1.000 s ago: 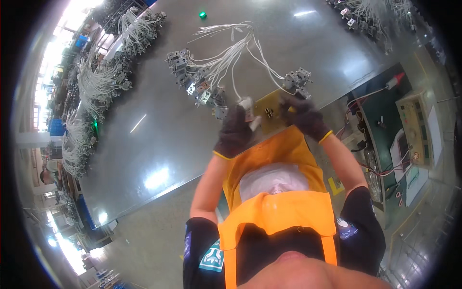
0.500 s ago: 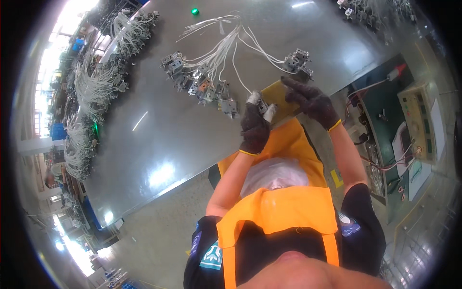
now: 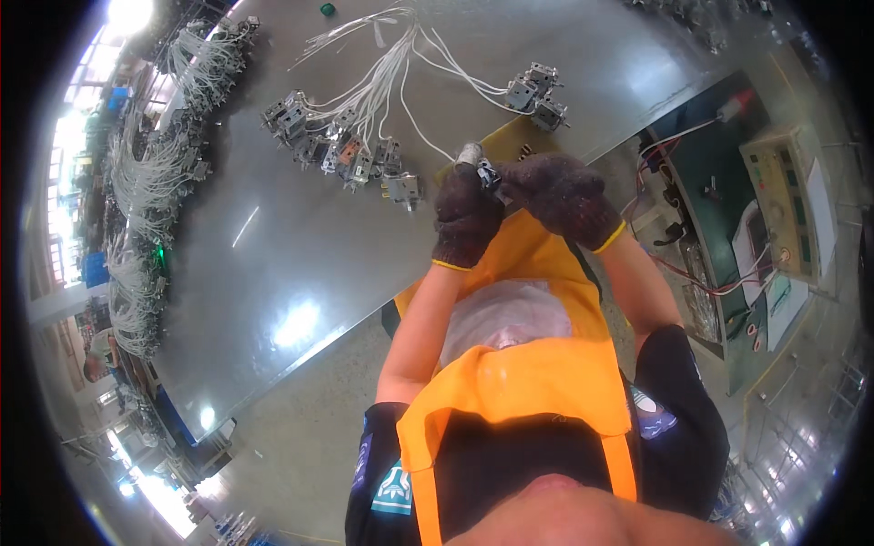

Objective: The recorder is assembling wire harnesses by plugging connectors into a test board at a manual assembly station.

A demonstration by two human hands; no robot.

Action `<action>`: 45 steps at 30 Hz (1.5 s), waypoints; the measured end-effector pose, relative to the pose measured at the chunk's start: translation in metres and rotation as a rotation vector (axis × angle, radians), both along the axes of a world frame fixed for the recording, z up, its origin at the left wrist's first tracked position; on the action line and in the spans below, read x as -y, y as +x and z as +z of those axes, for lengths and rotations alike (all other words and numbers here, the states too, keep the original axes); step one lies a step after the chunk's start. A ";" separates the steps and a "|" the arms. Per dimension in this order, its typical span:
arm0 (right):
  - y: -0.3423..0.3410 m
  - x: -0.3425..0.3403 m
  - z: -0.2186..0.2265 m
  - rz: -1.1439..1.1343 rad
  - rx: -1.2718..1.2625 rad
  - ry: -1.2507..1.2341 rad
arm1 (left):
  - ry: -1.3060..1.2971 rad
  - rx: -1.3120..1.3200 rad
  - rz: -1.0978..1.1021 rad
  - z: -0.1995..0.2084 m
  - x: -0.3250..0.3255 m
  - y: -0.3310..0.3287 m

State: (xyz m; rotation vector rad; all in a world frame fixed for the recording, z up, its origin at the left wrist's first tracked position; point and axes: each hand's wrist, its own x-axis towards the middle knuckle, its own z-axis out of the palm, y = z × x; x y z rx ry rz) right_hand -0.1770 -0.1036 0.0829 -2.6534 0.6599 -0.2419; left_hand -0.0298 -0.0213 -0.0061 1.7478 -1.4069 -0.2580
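Observation:
Both my hands wear dark work gloves with yellow cuffs and meet over the near edge of the table. My left hand (image 3: 469,217) is closed round a small metal block (image 3: 489,175) with a white cable running from it; white wrapping covers a fingertip. My right hand (image 3: 563,193) is closed beside it, its fingertips bunched against the block; whatever they pinch is hidden. A yellow-brown pad (image 3: 510,138) lies beyond my hands with a few small dark pieces on it. The white cable bundle (image 3: 391,77) ends in several metal blocks (image 3: 350,155), left of my hands, and more (image 3: 537,96) beyond my right hand.
Heaps of white-cabled metal parts (image 3: 150,173) line the table's left side. A green round object (image 3: 328,9) sits at the far edge. At right, a side bench holds a beige control box (image 3: 783,214), wires, papers and scissors (image 3: 754,335). My orange apron (image 3: 537,246) hangs against the table edge.
My right hand has come left from above the pad, its stretched fingers now closed at the metal block in my left hand. The whole view has shifted slightly.

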 end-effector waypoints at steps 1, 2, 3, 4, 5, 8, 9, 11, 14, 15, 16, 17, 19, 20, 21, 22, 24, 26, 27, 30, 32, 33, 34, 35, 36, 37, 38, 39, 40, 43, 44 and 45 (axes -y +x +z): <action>0.003 -0.001 -0.001 0.027 -0.035 -0.016 | 0.001 0.007 0.014 -0.008 -0.002 0.006; 0.005 0.000 0.000 0.049 -0.076 -0.040 | 0.053 -0.097 -0.027 -0.018 -0.001 0.010; 0.008 -0.002 0.000 0.057 -0.072 -0.049 | 0.102 -0.200 -0.067 -0.027 0.000 0.014; 0.011 -0.005 -0.006 0.009 -0.140 -0.018 | 0.097 -0.196 -0.062 -0.025 0.001 0.012; 0.014 -0.006 -0.011 -0.040 -0.208 0.011 | 0.068 -0.142 -0.069 -0.023 0.000 0.008; 0.022 -0.009 -0.012 -0.027 -0.091 -0.163 | 0.074 -0.123 -0.075 -0.023 0.003 0.015; 0.020 -0.012 -0.011 -0.016 -0.084 -0.166 | 0.111 -0.161 -0.088 -0.024 0.002 0.018; 0.016 -0.013 -0.011 0.013 -0.099 -0.222 | 0.039 -0.065 -0.067 -0.018 0.002 0.007; 0.022 -0.016 0.006 -0.030 -0.099 -0.298 | -0.018 0.046 -0.062 -0.006 -0.009 0.005; 0.022 -0.014 0.004 -0.035 -0.093 -0.300 | -0.007 0.062 -0.072 -0.002 -0.013 0.006; 0.021 -0.008 0.000 0.010 -0.102 -0.253 | 0.002 0.079 -0.077 0.002 -0.017 0.008; 0.020 -0.004 -0.001 0.055 -0.112 -0.207 | 0.010 0.096 -0.081 0.006 -0.020 0.009; 0.010 -0.011 0.008 0.013 -0.023 -0.044 | 0.023 0.134 -0.078 0.018 -0.027 0.016; 0.003 -0.015 0.012 -0.040 0.051 0.125 | -0.058 0.227 -0.010 0.033 -0.031 0.020; -0.005 -0.016 0.005 0.005 0.313 0.334 | -0.140 0.319 0.059 0.049 -0.035 0.029; -0.004 -0.026 0.001 0.004 0.315 0.332 | -0.232 0.433 0.074 0.058 -0.032 0.050; 0.001 -0.046 -0.007 0.120 0.227 0.881 | -0.178 0.645 0.137 0.077 -0.021 0.069; 0.015 -0.052 -0.072 0.094 0.256 0.766 | 0.304 0.851 0.050 0.076 0.001 0.088; 0.022 -0.052 -0.094 0.064 0.287 0.670 | 0.297 0.858 0.052 0.075 0.007 0.098; 0.001 -0.018 -0.040 -0.299 0.428 0.890 | 0.427 0.925 0.065 0.073 0.003 0.109; -0.013 0.000 -0.056 -0.207 0.407 0.762 | 0.070 0.732 0.062 0.085 0.010 0.083; -0.016 0.006 -0.064 -0.107 0.382 0.643 | 0.042 0.733 0.018 0.078 0.012 0.069; -0.013 0.013 -0.041 -0.085 0.377 0.640 | 0.122 0.661 0.016 0.064 0.006 0.060; -0.008 0.019 -0.001 -0.084 0.378 0.670 | 0.201 0.587 0.017 0.050 0.000 0.054; -0.002 0.023 0.024 -0.102 0.382 0.693 | 0.193 0.586 0.025 0.045 -0.002 0.048; 0.008 0.035 0.029 -0.113 0.382 0.677 | 0.049 0.599 0.042 0.041 0.000 0.042; 0.026 0.055 0.031 -0.202 0.498 0.606 | -0.082 0.617 0.070 0.036 -0.004 0.040; 0.045 0.074 0.034 -0.291 0.610 0.531 | -0.086 0.614 0.072 0.031 -0.008 0.039; 0.067 0.093 0.029 -0.356 0.523 0.450 | -0.042 0.553 0.078 0.027 -0.009 0.040; 0.140 0.134 0.011 -0.472 0.347 0.308 | -0.018 0.416 0.056 0.022 -0.008 0.043; 0.164 0.142 0.007 -0.528 0.248 0.261 | -0.021 0.336 0.025 0.020 -0.009 0.045; 0.187 0.150 0.001 -0.525 0.257 0.256 | -0.054 0.331 -0.009 0.016 -0.010 0.048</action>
